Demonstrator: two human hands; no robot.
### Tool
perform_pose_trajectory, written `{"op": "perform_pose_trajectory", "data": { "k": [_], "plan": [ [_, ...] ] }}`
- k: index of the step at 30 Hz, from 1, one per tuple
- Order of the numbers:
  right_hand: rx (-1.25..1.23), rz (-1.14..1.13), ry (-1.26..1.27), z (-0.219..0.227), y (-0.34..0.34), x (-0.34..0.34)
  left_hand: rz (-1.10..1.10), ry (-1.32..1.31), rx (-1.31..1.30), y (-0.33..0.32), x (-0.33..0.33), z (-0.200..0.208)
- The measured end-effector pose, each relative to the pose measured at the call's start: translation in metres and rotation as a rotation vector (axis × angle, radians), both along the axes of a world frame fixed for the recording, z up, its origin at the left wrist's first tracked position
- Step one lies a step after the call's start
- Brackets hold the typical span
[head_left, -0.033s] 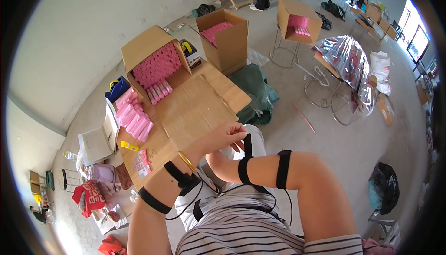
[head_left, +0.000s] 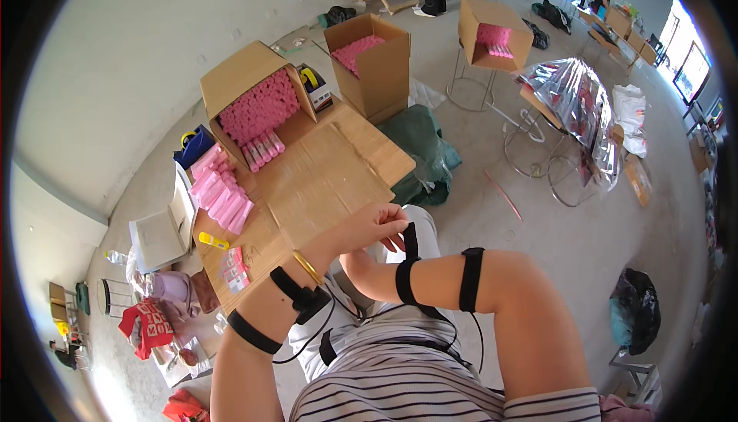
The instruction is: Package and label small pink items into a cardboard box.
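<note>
Black strap (head_left: 411, 240) rose flat and narrow from the person's right forearm (head_left: 438, 277) to the fingertips of the left hand (head_left: 378, 226), over the white trousers (head_left: 426, 226). It looked matte and plain, like woven fabric, and its lower part met a dark band (head_left: 404, 284) circling that forearm. Thumb and fingers of the left hand were drawn close together, pinching the strap's upper end. The right hand (head_left: 355, 267) lay mostly hidden behind the left wrist, so whether its fingers were spread or curled could not be told.

As for writing, a red bag (head_left: 146, 330) at lower left bore bold white lettering. Dark handwritten marks (head_left: 250, 254) showed on the brown work table (head_left: 330, 162), beside pink-and-white labels (head_left: 235, 270) whose print was too small to make out. Pale print also ran along a black-and-white box (head_left: 319, 98) next to the carton (head_left: 242, 72) of pink tubes (head_left: 261, 111).
</note>
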State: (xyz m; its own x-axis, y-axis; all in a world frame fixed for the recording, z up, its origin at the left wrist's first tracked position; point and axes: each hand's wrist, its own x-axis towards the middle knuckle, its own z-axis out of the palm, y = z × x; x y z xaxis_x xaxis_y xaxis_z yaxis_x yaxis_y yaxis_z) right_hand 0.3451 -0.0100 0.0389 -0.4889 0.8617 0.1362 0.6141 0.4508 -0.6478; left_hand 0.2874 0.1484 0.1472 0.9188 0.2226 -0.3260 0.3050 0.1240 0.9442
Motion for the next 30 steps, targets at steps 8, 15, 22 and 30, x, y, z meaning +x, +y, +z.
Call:
{"op": "perform_pose_trajectory", "data": {
  "k": [8, 15, 22, 30],
  "plan": [
    [-0.078, -0.006, -0.040, -0.014, -0.023, 0.004, -0.185, 0.101, -0.130, -0.008, -0.004, 0.021],
    [-0.133, -0.021, -0.100, -0.017, -0.035, 0.016, -0.279, -0.044, -0.109, -0.023, -0.002, 0.009],
    [-0.011, -0.127, -0.267, 0.012, 0.011, 0.079, -0.024, -0.018, 0.144, -0.049, 0.002, -0.016],
    [0.022, -0.207, -0.352, 0.030, 0.020, 0.102, -0.015, 0.000, 0.328, -0.042, 0.003, -0.032]
  ]
}}
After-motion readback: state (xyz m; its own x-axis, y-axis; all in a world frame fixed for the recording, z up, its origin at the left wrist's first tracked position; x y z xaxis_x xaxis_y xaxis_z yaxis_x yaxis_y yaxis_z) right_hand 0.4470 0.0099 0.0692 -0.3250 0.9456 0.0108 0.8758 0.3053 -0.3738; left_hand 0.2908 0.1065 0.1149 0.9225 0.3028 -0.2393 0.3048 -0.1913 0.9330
